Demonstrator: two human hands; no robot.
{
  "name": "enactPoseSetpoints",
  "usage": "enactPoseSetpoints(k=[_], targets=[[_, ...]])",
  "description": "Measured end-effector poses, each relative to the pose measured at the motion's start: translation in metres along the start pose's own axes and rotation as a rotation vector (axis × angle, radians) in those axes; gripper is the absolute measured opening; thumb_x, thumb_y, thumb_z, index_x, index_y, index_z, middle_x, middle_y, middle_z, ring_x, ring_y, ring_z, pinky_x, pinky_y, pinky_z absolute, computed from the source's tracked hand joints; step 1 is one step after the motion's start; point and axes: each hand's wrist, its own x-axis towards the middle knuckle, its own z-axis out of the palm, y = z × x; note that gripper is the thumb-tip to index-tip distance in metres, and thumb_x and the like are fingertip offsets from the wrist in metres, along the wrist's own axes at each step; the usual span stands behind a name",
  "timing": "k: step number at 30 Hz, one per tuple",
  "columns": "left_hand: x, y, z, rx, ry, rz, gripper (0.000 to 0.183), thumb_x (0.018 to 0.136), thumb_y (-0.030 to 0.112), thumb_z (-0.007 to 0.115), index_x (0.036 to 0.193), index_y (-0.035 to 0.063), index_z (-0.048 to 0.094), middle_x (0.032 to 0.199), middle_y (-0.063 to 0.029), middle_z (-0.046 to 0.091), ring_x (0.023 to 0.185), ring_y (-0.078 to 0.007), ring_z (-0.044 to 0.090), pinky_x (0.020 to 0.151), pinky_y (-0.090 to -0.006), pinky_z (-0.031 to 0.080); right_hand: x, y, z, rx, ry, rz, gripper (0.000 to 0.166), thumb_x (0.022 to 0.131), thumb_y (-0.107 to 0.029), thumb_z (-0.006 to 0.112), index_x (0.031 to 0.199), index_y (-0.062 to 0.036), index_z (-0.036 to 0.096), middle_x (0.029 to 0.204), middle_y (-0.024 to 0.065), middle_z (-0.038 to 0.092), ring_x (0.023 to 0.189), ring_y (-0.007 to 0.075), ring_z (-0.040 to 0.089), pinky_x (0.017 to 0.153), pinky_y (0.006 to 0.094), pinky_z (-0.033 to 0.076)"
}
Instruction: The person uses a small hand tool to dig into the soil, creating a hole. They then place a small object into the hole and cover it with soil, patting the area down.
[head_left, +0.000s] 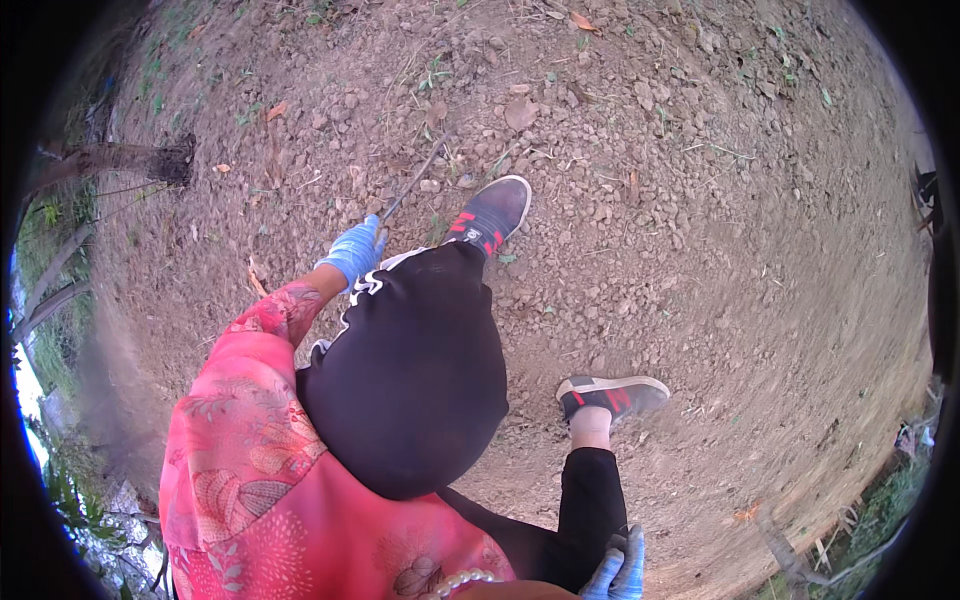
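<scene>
My left hand (354, 251), in a light blue glove, is closed around one end of a thin dark rod (412, 184). The rod slants up and to the right, its far end at the loose soil beside my shoe (495, 210). Whether it is a stick or a tool's shaft, I cannot tell. My right hand (621, 570), in a blue glove with greyish fingertips, is partly cut off by the lower edge, next to my black trouser leg (592, 487). Its fingers lie close together; whether they hold anything is unclear. My other shoe (615, 397) stands on the soil.
Cloddy brown soil (712, 247) with dry leaves and small green plants surrounds my feet. A tree trunk (135, 159) rises at the left. Toward the lower right lies a branch (780, 544) beside green growth. A dark shape shows at the far right rim.
</scene>
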Motion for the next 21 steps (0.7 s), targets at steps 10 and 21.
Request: enactPoseSetpoints(k=[10,21], targets=[[0.159,0.2,-0.127,-0.256,0.237,0.34,0.033,0.089,0.032,0.042,0.1,0.0006,0.046,0.092,-0.0257,0.058,0.088,-0.0422,0.056,0.075,-0.0482,0.043,0.009,0.002,0.004,-0.028,0.009,-0.019,0.039,0.093,-0.022,0.042,0.127,-0.0017,0.041,0.105,0.0141,0.056,0.094,0.022,0.052,0.083,0.031,0.042],[0.277,0.159,-0.156,-0.085,0.252,0.102,0.031,0.086,0.022,0.041,0.101,0.0004,0.058,0.107,-0.0232,0.057,0.099,-0.0385,0.055,0.084,-0.0439,0.045,0.019,0.0,0.0,-0.028,0.006,0.02,0.04,0.092,-0.024,0.042,0.127,-0.0029,0.042,0.105,0.0154,0.056,0.094,0.0232,0.053,0.082,0.0328,0.042]])
